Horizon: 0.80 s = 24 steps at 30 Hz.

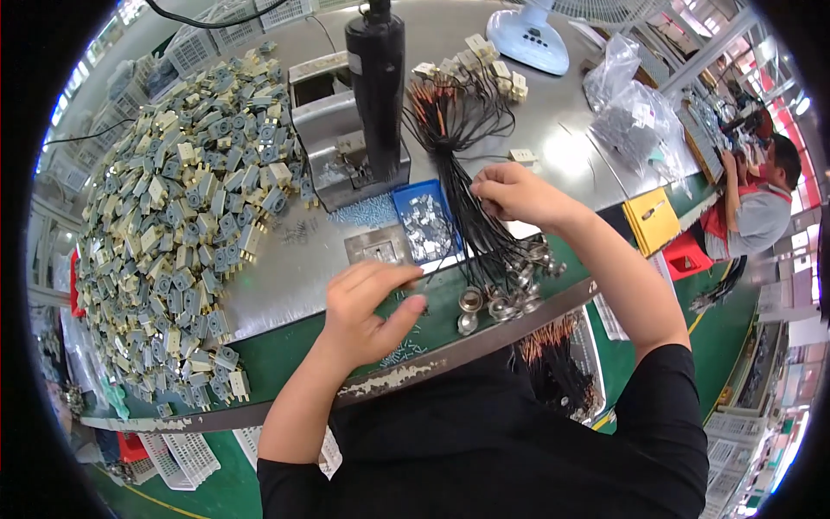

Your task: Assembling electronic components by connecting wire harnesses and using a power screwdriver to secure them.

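Note:
My left hand (367, 310) hovers over the table's front edge, thumb and fingers apart, and I see nothing held between them. Just beyond it lies a small metal fixture plate (378, 246). My right hand (512, 192) is closed with curled fingers at the right side of a bundle of black cables (450, 173); whatever is in its fingers is hidden. Copper-coloured ends (430, 99) show at the bundle's far end, and round metal end pieces (500, 304) lie at its near end. A blue tray (400, 208) of small metal parts sits between the hands.
A big heap of grey-and-cream plug housings (186, 199) covers the left side. A machine with a black cylinder (377, 86) stands behind the tray, light-blue small pieces (363, 212) beside it. A blue fan base (527, 41), plastic bags (635, 112) and a yellow box (653, 222) are right; a co-worker (761, 203) sits beyond.

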Each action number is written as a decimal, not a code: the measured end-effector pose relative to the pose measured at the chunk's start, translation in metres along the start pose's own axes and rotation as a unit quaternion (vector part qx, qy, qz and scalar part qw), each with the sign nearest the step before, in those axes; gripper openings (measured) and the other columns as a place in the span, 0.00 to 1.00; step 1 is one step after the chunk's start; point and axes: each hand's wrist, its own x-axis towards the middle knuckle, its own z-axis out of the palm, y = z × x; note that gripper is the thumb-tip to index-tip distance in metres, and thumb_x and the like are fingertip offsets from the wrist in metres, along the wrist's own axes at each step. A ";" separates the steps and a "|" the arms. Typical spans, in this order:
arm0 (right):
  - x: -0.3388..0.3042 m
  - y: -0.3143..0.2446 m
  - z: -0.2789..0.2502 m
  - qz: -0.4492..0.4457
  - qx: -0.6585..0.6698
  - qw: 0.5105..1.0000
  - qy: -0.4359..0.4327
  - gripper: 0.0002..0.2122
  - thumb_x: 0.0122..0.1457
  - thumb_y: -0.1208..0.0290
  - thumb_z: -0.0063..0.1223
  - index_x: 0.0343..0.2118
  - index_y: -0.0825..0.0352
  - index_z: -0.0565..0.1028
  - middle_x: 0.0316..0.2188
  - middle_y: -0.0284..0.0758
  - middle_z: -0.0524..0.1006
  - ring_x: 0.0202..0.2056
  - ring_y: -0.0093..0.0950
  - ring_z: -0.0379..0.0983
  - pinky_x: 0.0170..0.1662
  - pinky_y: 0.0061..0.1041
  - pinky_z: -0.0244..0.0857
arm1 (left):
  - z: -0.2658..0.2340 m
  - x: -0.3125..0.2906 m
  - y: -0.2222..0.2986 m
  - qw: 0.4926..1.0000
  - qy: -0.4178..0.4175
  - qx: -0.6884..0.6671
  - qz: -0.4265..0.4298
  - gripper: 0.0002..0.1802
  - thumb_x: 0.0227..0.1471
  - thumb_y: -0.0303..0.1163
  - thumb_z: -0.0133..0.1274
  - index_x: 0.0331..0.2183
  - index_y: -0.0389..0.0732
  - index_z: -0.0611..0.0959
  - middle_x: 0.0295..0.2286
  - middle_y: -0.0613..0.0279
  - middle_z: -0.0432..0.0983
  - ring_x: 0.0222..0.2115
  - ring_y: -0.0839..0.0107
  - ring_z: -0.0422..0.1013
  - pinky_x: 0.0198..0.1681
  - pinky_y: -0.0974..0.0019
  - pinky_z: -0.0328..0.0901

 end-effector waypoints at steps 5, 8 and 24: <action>-0.013 0.006 -0.002 -0.069 -0.223 0.969 -0.084 0.12 0.66 0.67 0.60 0.29 0.71 0.76 0.21 0.26 0.73 0.25 0.14 0.63 0.25 0.25 0.58 | 0.034 0.054 0.026 0.984 -0.174 0.035 0.019 0.20 0.55 0.39 0.64 0.44 0.35 0.85 0.42 0.51 0.82 0.44 0.51 0.77 0.48 0.56 0.71; -0.009 0.015 -0.005 -0.135 -0.230 0.963 -0.042 0.14 0.67 0.65 0.59 0.28 0.71 0.76 0.20 0.26 0.72 0.25 0.15 0.63 0.26 0.25 0.58 | 0.054 0.062 0.015 0.962 -0.266 0.059 0.013 0.25 0.54 0.46 0.65 0.46 0.35 0.84 0.45 0.51 0.80 0.49 0.50 0.75 0.54 0.53 0.69; -0.054 0.004 -0.037 -0.045 0.132 0.985 -0.099 0.12 0.69 0.71 0.56 0.50 0.69 0.69 0.28 0.33 0.79 0.25 0.22 0.77 0.28 0.19 0.69 | 0.060 0.082 0.017 0.941 -0.329 0.062 -0.042 0.24 0.48 0.46 0.70 0.36 0.35 0.85 0.45 0.53 0.81 0.48 0.53 0.75 0.58 0.53 0.65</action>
